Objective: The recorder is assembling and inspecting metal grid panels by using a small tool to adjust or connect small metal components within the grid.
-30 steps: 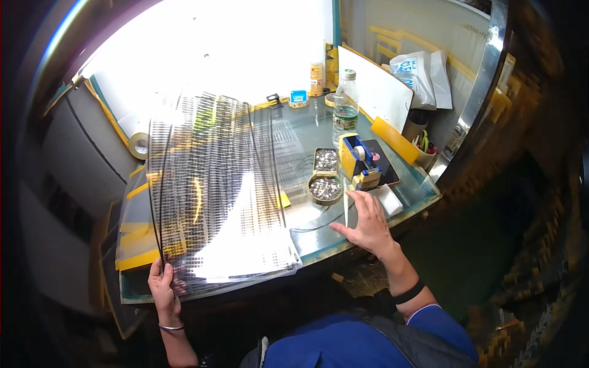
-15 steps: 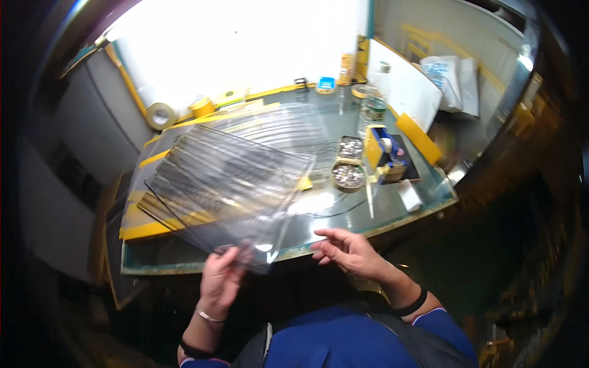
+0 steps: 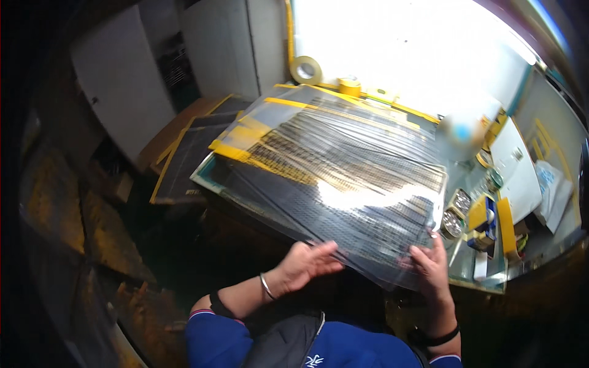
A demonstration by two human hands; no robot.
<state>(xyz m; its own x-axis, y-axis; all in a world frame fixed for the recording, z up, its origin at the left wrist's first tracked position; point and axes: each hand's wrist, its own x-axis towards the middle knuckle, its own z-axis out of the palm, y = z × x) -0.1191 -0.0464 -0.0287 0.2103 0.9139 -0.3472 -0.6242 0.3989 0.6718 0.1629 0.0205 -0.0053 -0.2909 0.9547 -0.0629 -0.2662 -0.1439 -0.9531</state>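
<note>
R hand (image 3: 434, 270) pinching RH edge of clear dot-grid sheet (image 3: 374, 230). L hand (image 3: 304, 268) loose, fingers half-open at sheet's near edge; can't tell if touching. Status, my read: part-way. Gripped = done, lying flat = not yet; near side overhangs worktop (image 3: 496, 282). Below/behind: yellow-edged sheets (image 3: 236, 150). RH side: 2 tins w/ shiny bits (image 3: 452, 226), tape dispenser (image 3: 483, 219). Far edge: tape rolls (image 3: 305, 70), v. bright white panel (image 3: 380, 40). Far L: pale door (image 3: 123, 89).

I had open air above the patterned sheet (image 3: 350, 184) at centre, which covered much of the surface (image 3: 496, 283); at right, the tape dispenser (image 3: 477, 214) and yellow panel (image 3: 507, 230) crowded the way.
</note>
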